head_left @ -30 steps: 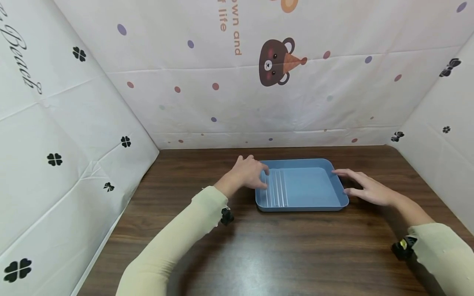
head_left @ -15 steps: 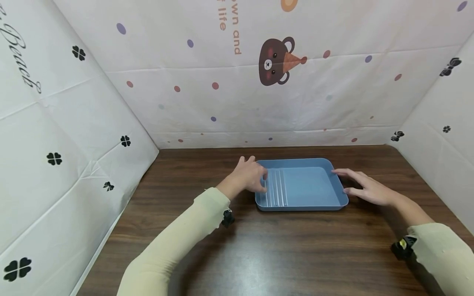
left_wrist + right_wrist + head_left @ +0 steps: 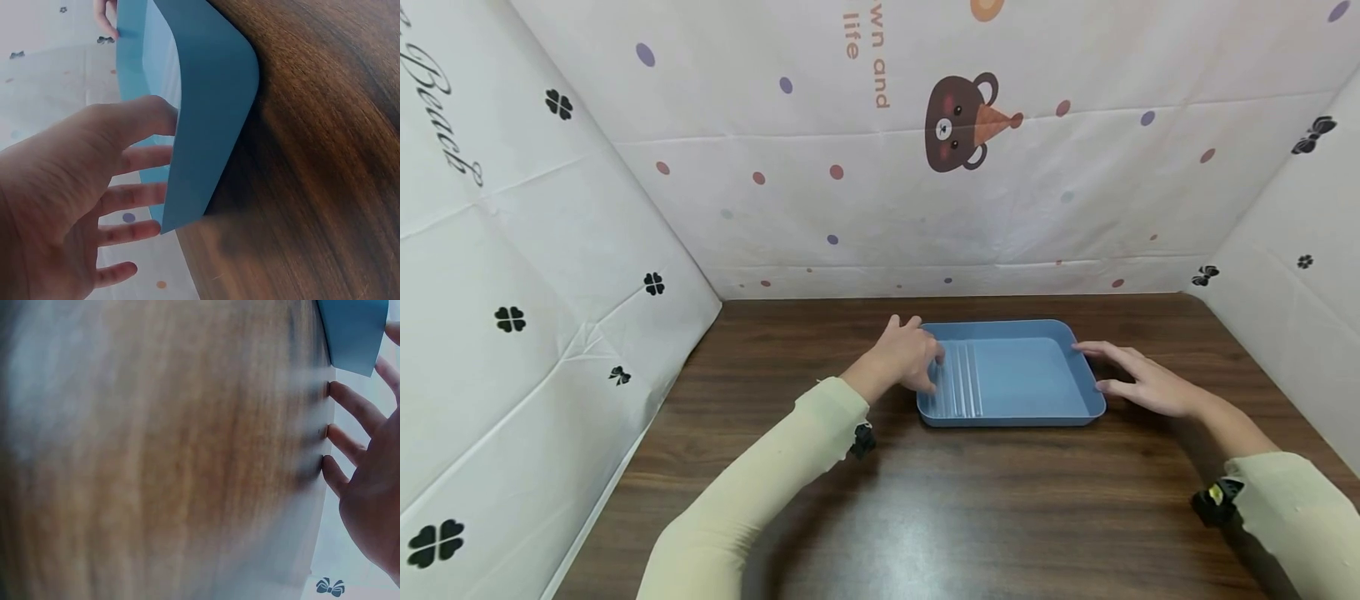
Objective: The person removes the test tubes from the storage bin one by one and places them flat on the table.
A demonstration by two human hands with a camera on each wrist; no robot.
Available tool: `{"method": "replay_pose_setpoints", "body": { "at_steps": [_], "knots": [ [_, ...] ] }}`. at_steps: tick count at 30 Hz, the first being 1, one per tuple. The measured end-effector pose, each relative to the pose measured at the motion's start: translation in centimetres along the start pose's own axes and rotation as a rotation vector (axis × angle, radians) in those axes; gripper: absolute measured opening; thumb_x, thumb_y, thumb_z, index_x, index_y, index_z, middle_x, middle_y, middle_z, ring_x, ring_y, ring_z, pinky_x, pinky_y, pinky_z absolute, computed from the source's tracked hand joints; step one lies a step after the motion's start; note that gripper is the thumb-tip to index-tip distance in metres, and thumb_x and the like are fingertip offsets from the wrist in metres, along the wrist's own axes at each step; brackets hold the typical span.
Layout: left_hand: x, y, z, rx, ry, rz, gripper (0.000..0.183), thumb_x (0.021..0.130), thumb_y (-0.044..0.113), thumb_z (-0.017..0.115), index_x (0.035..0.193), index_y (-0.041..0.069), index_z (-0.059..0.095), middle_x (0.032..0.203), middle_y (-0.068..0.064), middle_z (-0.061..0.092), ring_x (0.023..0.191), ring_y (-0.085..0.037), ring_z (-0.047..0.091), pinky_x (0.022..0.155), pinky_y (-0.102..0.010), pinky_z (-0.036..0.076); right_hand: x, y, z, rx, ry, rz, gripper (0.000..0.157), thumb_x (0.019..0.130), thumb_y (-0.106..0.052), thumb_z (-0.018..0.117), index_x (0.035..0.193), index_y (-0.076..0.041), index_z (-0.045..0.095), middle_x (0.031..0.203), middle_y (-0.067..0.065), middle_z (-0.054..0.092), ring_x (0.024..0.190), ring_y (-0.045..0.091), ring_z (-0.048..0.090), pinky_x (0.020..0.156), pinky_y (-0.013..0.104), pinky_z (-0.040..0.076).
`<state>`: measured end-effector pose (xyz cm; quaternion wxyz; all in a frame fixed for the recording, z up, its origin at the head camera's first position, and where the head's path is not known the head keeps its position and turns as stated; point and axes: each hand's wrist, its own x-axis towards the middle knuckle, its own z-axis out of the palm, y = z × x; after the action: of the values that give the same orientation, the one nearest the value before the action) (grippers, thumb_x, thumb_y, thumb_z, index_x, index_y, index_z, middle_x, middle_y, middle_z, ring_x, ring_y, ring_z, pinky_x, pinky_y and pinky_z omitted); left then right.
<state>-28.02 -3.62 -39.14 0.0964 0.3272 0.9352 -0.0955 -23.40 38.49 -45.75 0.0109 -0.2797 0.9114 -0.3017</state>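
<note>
A shallow blue tray (image 3: 1033, 379) with rounded corners lies on the table. Several thin, pale, parallel strips (image 3: 966, 382) run front to back in its left part; whether they are loose rods or moulded ridges I cannot tell. My left hand (image 3: 904, 354) reaches over the tray's left rim, thumb and fingers spread apart, some tips hidden behind the wall in the left wrist view. On the other side, my right hand (image 3: 1142, 383) has its index finger and thumb touching the tray's right rim. Its other fingertips rest on the table in the right wrist view.
The dark wood table (image 3: 1000, 500) stretches toward me in front of the tray. White printed cloth (image 3: 850, 208) rises behind it and on both sides. Each wrist wears a small black camera; the right one (image 3: 1217, 502) sits near the table's right side.
My left hand has shifted very slightly, its thumb moving a little toward me along the tray's left side. The right hand and the tray stay where they were.
</note>
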Motion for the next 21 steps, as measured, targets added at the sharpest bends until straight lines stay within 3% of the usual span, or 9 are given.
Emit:
{"method": "replay_pose_setpoints", "body": {
  "at_steps": [6,15,21],
  "knots": [
    [-0.03,-0.06,-0.19,-0.007,0.001,0.006,0.046,0.096,0.055,0.085,0.134,0.029,0.079,0.140,0.006,0.079,0.131,-0.023,0.056,0.119,-0.052,0.043,0.06,0.25,0.19,0.025,0.015,-0.035,0.059,0.108,-0.009,0.070,0.165,-0.008,0.052,0.163,0.025,0.060,0.138,-0.032,0.034,0.105,0.002,0.031],
    [0.17,-0.04,-0.43,-0.007,-0.017,0.024,0.039,0.100,0.053,0.080,0.131,0.028,0.080,0.139,0.005,0.079,0.134,-0.023,0.055,0.121,-0.052,0.041,-0.05,0.18,0.08,0.020,0.015,-0.011,0.060,0.108,-0.010,0.071,0.165,-0.012,0.052,0.164,0.023,0.060,0.137,-0.032,0.032,0.103,0.009,0.033],
    [0.24,0.01,-0.55,0.025,-0.028,0.017,0.031,0.099,0.051,0.084,0.121,0.028,0.082,0.129,0.008,0.081,0.130,-0.022,0.056,0.120,-0.051,0.041,-0.02,0.23,0.26,0.035,0.004,-0.029,0.060,0.110,-0.010,0.069,0.166,-0.010,0.050,0.165,0.025,0.058,0.139,-0.032,0.032,0.104,0.002,0.028]
  ]
}}
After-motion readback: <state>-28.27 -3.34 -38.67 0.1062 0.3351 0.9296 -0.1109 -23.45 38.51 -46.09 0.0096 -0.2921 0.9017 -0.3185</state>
